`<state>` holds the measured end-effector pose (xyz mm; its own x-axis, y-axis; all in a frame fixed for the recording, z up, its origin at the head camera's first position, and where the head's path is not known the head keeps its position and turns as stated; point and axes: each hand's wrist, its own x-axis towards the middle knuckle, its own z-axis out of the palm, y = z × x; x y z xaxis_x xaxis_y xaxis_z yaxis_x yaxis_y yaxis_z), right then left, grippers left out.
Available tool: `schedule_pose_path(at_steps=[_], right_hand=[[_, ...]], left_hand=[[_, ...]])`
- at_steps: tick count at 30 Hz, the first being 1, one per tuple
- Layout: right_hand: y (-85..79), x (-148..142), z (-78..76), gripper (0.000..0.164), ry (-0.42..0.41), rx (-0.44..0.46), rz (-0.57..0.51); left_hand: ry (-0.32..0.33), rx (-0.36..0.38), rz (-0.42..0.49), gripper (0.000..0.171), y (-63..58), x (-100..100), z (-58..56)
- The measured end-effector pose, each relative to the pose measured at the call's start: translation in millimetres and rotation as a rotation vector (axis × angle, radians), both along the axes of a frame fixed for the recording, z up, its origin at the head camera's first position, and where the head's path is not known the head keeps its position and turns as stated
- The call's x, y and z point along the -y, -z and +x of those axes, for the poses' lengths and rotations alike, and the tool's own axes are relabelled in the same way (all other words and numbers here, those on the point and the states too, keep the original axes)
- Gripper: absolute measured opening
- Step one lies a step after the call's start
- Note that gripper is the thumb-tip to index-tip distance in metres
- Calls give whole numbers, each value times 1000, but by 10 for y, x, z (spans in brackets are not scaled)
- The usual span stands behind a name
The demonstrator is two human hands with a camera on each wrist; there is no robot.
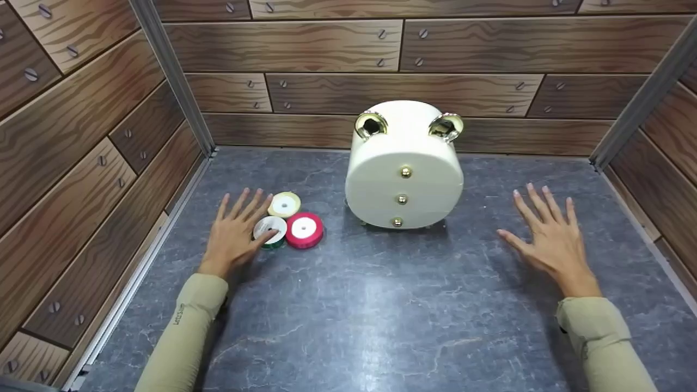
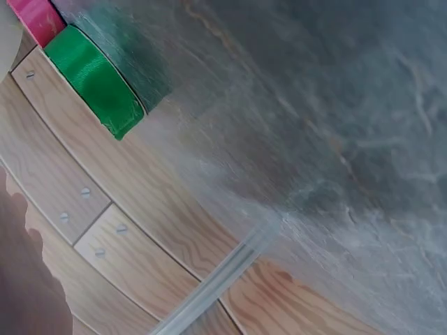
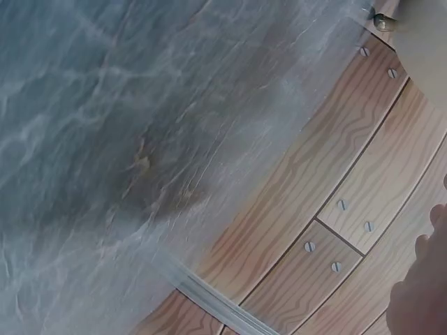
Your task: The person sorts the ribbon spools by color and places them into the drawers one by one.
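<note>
My left hand [image 1: 231,237] is spread with straight fingers at the left, beside three ribbon spools. Its thumb overlaps the green ribbon spool [image 1: 273,224] in the head view; whether it touches cannot be told. A red ribbon spool [image 1: 313,234] lies right of the green one, and a cream ribbon spool [image 1: 292,200] lies behind them. The green ribbon [image 2: 94,80] shows edge-on in the left wrist view. My right hand [image 1: 558,242], fingers spread, holds nothing at the right. Between the hands, farther back, stands a rounded white drawer box [image 1: 375,198] with gold knobs and two gold ear-like rings.
A dark grey marbled tabletop [image 1: 348,305] spreads under everything. Wood-patterned panels [image 1: 294,46] wall in the back and both sides, with grey metal strips [image 1: 177,81] at the corners. The white box stands near the back wall.
</note>
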<state>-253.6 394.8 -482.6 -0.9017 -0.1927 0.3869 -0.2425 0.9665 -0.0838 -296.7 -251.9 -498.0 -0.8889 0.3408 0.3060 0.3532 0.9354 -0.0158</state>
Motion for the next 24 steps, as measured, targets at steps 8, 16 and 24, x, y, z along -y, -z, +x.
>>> schedule_pose_path(at_steps=[8,16,24], right_hand=[[-60,134,-8,85,-22,114,-302],[-151,372,-3,71,-83,74,-618],[-197,614,7,62,-140,79,-670]], left_hand=[[25,8,95,77,-3,-128,-20],[66,29,207,75,-90,-410,-117],[125,51,280,75,-153,-706,-205]])
